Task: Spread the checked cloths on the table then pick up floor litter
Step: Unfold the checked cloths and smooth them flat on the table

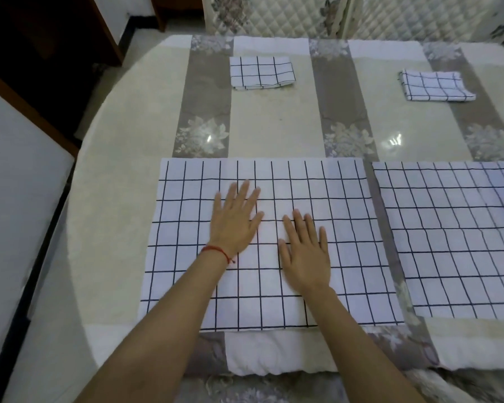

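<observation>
A white cloth with a dark check [346, 242] lies spread flat on the near part of the table [122, 199]. My left hand [236, 219] and my right hand [306, 251] rest palm down on its middle, fingers apart, holding nothing. A second spread checked cloth [454, 237] lies just to the right, running out of view. Two folded checked cloths sit further back: one folded cloth [261, 72] at the centre-left, the other folded cloth [435, 86] at the right.
The table wears a cream and grey floral covering with a shiny top. A quilted floral chair back [274, 16] stands behind the far edge. Dark wooden furniture [41, 53] and a pale floor [26, 257] lie to the left.
</observation>
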The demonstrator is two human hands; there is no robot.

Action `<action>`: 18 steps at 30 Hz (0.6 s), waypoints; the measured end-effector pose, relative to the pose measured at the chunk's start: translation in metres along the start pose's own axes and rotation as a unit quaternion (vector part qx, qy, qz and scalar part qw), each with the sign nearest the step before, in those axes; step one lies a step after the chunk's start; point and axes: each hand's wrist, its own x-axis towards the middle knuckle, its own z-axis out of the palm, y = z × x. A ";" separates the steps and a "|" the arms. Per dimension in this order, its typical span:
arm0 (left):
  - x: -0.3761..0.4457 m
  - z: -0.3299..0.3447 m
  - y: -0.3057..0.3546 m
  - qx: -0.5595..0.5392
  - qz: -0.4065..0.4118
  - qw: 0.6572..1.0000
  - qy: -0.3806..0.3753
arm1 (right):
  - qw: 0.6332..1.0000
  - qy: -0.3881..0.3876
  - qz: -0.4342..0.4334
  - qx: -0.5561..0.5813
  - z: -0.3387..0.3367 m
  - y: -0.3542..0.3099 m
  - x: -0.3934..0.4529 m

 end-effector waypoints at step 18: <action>-0.079 0.009 -0.043 -0.037 -0.083 0.996 0.018 | 1.000 -0.026 -0.005 -0.004 -0.004 -0.001 -0.002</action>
